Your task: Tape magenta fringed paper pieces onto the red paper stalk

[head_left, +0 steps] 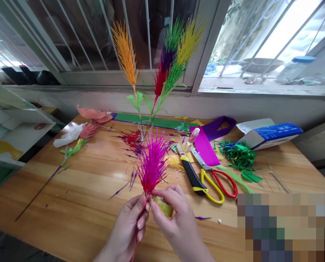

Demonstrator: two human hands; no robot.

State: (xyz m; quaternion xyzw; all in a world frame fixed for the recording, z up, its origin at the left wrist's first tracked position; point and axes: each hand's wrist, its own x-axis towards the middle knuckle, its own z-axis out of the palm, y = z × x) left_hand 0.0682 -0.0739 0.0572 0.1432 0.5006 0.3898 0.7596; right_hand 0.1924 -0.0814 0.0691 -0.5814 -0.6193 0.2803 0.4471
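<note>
A spiky magenta paper flower (152, 163) stands upright just above my hands over the wooden table (77, 203). My left hand (129, 227) pinches its stem right below the spikes. My right hand (176, 218) holds a small yellowish roll of tape (164, 206) against the stem, thumb and fingers curled around it. Both hands touch at the flower's base.
A glass (145, 129) holds orange, red, purple, green and yellow paper plumes (176, 54). A utility knife (191, 173), red-and-yellow scissors (214, 176), a magenta paper strip (204, 147), green scraps (239, 156), a blue box (269, 134) and pink flowers (88, 129) lie around.
</note>
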